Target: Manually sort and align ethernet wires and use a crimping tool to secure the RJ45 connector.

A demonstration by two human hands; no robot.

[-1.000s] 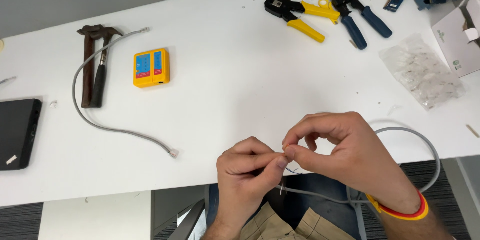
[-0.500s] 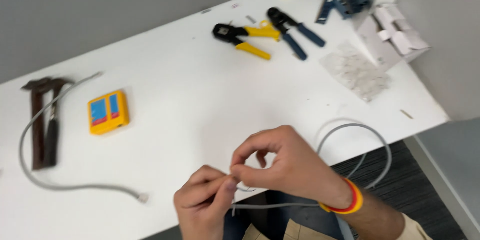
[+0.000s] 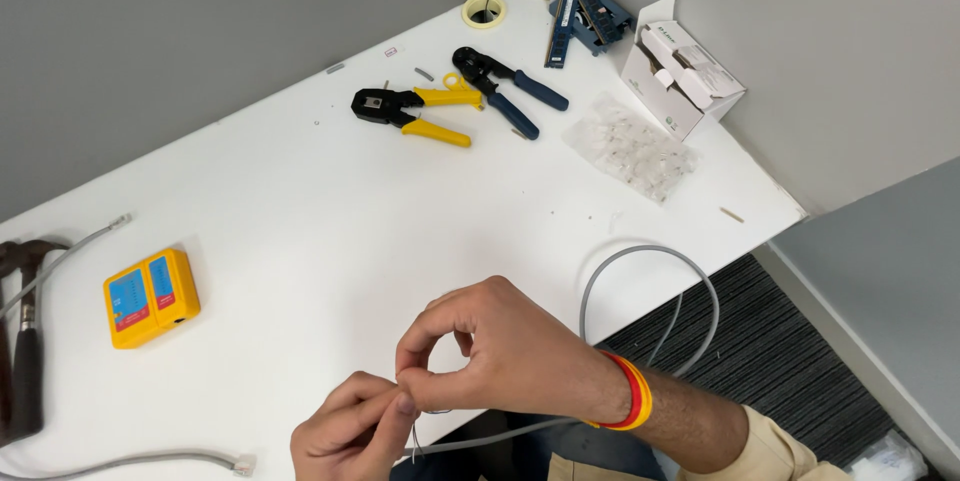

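At the near edge of the table (image 3: 300, 241), the grey cable (image 3: 640, 259) end is pinched between the left hand (image 3: 345, 436) and right hand (image 3: 500, 356), its wires seemingly being sorted, so steady fingertip control is called for next.

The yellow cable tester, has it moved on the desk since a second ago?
No. The yellow cable tester lies beside the hammer near the desk's left edge, as before; only the head camera turned.
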